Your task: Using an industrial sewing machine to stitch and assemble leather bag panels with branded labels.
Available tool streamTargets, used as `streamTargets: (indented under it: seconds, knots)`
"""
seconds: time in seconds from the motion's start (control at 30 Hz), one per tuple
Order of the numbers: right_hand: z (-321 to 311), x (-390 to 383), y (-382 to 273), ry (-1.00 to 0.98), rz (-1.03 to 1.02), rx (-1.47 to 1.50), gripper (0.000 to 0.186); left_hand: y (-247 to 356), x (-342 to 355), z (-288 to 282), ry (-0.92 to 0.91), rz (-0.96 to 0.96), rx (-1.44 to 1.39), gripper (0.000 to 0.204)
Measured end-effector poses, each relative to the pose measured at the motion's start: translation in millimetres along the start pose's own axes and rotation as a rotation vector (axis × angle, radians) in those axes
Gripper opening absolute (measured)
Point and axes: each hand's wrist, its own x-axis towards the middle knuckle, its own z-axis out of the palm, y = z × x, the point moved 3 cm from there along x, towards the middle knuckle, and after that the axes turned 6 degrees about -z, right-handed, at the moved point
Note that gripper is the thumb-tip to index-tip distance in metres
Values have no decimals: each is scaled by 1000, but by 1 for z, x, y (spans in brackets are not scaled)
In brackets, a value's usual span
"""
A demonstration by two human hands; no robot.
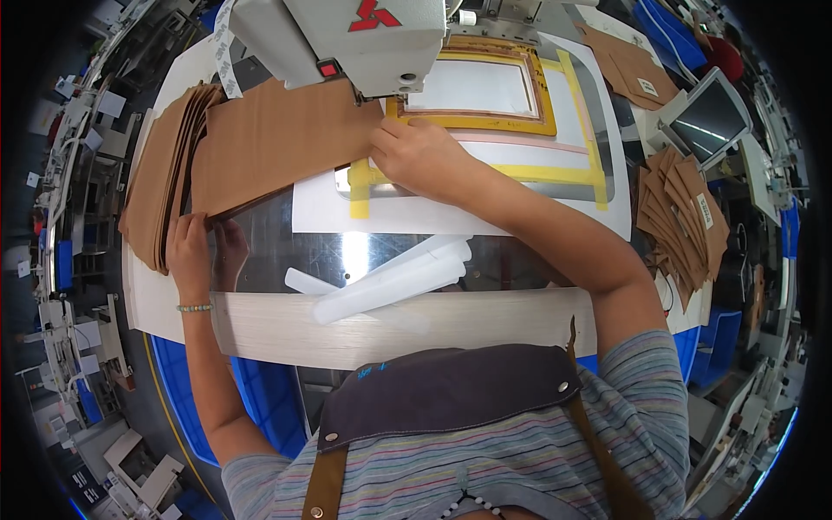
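Note:
A long brown panel point(286, 139), of leather-like or cloth-like material, lies slanted across the left of the table, its right end under the grey sewing machine head point(364, 43). My right hand point(416, 156) is closed at that right end, its fingertips partly hidden. Beside the panel's lower left corner, my left hand point(189, 251) grips the edge with bent fingers; its thumb is out of sight. To the left of the panel stands a thick stack of similar brown pieces point(160, 182), close by my left hand. A yellow-brown frame point(544, 113) sits just right of my right hand.
White plastic strips point(399, 277) lie on the shiny metal plate in front of me. Yellow tape point(598, 178) borders a white sheet point(520, 221). More brown pieces point(680, 217) are piled at the right, near a small screen point(711, 117). Blue bins point(260, 399) stand below the table edge.

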Motion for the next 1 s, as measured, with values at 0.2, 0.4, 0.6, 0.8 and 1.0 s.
streamTargets:
  seconds: [0.2, 0.4, 0.6, 0.8, 1.0]
  knots:
    - [-36, -38, 29, 22, 5, -128, 7, 37, 20, 16, 1, 76, -184, 16]
    - [-91, -129, 60, -224, 38, -276, 6, 135, 90, 31, 62, 374, -333, 28]
    - [-113, -205, 106, -292, 187, -405, 8, 209, 126, 41, 83, 559, -372, 28]
    - [-115, -214, 86, -226, 455, -303, 30, 206, 119, 43, -31, 508, -312, 36]
    - [-111, -234, 58, -248, 684, -174, 46, 209, 99, 36, -158, 266, -434, 43]
